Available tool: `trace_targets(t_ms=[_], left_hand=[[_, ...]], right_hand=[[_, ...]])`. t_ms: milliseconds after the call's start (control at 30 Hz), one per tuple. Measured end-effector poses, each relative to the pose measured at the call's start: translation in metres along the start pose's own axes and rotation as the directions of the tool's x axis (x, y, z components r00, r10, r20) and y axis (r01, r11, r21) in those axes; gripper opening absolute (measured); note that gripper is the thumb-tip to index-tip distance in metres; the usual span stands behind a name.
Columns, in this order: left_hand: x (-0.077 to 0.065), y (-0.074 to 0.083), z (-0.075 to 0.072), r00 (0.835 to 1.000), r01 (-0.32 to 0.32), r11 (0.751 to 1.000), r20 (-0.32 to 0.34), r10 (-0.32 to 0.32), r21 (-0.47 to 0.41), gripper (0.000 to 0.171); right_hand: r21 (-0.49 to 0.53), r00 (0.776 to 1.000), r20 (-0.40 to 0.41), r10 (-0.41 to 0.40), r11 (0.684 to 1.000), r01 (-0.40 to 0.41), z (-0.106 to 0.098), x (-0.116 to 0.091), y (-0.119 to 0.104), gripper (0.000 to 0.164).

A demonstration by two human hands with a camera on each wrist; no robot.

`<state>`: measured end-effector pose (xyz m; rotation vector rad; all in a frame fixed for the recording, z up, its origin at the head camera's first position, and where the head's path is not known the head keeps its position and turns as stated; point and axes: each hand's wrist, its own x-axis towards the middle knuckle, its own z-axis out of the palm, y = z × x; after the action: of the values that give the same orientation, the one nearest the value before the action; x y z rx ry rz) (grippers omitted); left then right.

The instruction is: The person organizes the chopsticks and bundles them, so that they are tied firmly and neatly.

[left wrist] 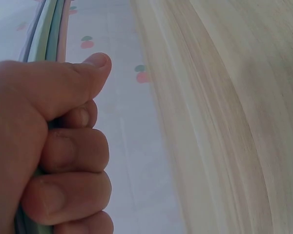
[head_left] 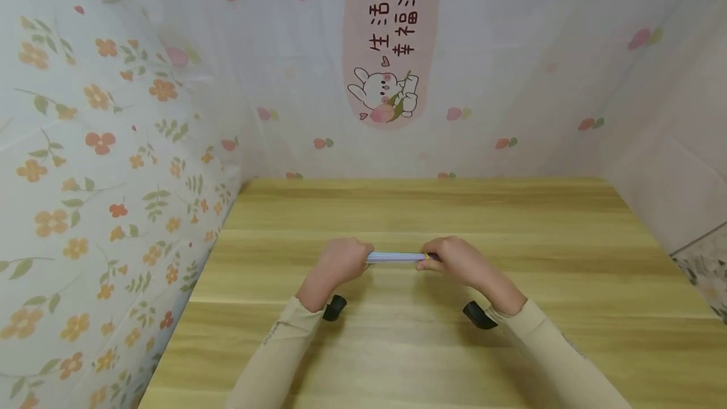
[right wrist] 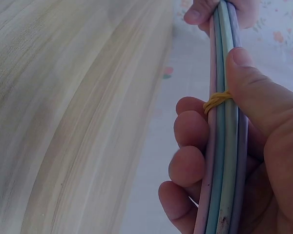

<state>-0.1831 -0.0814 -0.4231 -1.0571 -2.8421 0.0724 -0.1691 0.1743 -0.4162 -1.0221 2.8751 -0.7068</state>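
A bundle of thin pastel sticks (head_left: 394, 257) is held level above the wooden table between both hands. Pink, blue, green and lilac sticks (right wrist: 226, 161) lie side by side in the right wrist view, and a yellow rubber band (right wrist: 218, 100) goes round them. My left hand (head_left: 343, 260) grips one end, its fingers curled round the sticks and the thumb (left wrist: 88, 73) across them. At the banded end my right hand (head_left: 456, 260) holds the bundle, thumb on one side and curled fingers (right wrist: 188, 146) on the other. The hands cover both ends in the head view.
The wood-grain table (head_left: 409, 346) spreads under both arms. A patterned white cloth (head_left: 272, 68) hangs behind it, and a flowered cloth (head_left: 96, 207) hangs along the left side. Black wrist mounts (head_left: 478, 315) show below the wrists.
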Motion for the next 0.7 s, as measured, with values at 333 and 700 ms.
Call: trace_targets(t_ms=[333, 700], left_hand=[[0.0021, -0.005, 0.0035, 1.0, -0.002, 0.999, 0.012, 0.002, -0.044, 0.01], [0.0023, -0.0093, 0.0036, 0.999, -0.006, 0.999, 0.032, 0.008, -0.052, 0.009]], right_hand=[[0.029, 0.999, 0.029, 0.044, 0.999, -0.045, -0.0017, 0.0017, -0.0001, 0.016], [0.061, 0.989, 0.086, 0.119, 0.99, -0.125, -0.0086, -0.0005, 0.0033, 0.015]])
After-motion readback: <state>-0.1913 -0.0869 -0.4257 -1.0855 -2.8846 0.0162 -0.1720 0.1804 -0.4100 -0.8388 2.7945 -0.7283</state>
